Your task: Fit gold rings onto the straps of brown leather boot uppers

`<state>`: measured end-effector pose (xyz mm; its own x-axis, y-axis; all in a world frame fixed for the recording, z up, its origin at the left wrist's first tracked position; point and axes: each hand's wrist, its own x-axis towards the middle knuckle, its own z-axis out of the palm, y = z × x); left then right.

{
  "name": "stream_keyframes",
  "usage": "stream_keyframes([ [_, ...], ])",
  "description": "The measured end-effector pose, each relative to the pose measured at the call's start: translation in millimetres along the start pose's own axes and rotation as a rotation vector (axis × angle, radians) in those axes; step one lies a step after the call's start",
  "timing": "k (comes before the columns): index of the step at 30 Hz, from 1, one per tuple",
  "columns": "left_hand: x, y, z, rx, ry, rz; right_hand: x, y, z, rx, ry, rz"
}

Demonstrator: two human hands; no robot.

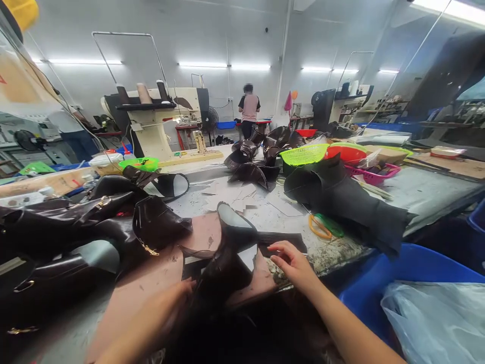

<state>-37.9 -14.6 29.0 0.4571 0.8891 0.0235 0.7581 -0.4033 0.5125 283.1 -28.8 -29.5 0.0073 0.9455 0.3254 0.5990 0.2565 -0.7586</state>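
Observation:
A dark brown leather boot upper [231,273] with a pale lining lies before me at the table's front edge. My left hand [178,293] is at its left side, smeared by motion, and its fingertips are partly lost against the dark leather. To the right of the upper, my right hand [293,263] hovers by a stack of thin dark strips [286,240]. Its thumb and index finger are apart, and nothing shows between them. A pinkish sheet [151,293] lies under the upper. Orange-handled scissors [320,227] rest beyond my right hand.
More dark boot uppers [102,212] with gold buckles are heaped on the left. White paper pieces [235,194], black material [341,192] and a green basket [305,155] lie farther back. A blue bin [356,288] with plastic stands at right. Sewing machines and another person [249,108] are behind.

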Motion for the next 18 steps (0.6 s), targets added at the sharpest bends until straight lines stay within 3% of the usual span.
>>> stream_keyframes([
  [3, 1.7, 17.6, -9.9, -0.114, 0.038, -0.103, 8.5, 23.3, -1.2, -0.329, 0.010, -0.180],
  [6, 0.6, 24.7, -12.3, -0.148, 0.184, -0.160, 15.4, 31.3, 1.1, -0.387, -0.012, -0.207],
  [9, -12.7, 36.6, -9.3, -0.190, 0.492, -0.208, 14.5, 15.0, -3.8, -0.429, 0.042, -0.196],
  [11, -26.7, 54.5, -7.1, -0.253, 0.726, -0.229, 7.6, -10.2, -11.3, -0.377, 0.078, -0.175],
  [12, -33.4, 65.9, -6.2, -0.302, 0.777, -0.227, 2.3, -25.8, -15.2, -0.284, 0.082, -0.165],
  [13, -38.9, 77.9, -5.4, -0.360, 0.764, -0.228, -3.6, -42.4, -18.6, -0.157, 0.033, -0.170],
  [14, -42.7, 89.5, -4.5, -0.429, 0.665, -0.225, -9.9, -58.7, -21.2, -0.037, -0.033, -0.195],
  [17, -43.3, 114.1, 1.4, -0.616, 0.146, -0.192, -26.5, -97.6, -22.3, 0.270, -0.219, -0.354],
  [18, -41.2, 117.6, 4.8, -0.673, 0.021, -0.198, -30.6, -105.2, -20.5, 0.324, -0.261, -0.395],
])
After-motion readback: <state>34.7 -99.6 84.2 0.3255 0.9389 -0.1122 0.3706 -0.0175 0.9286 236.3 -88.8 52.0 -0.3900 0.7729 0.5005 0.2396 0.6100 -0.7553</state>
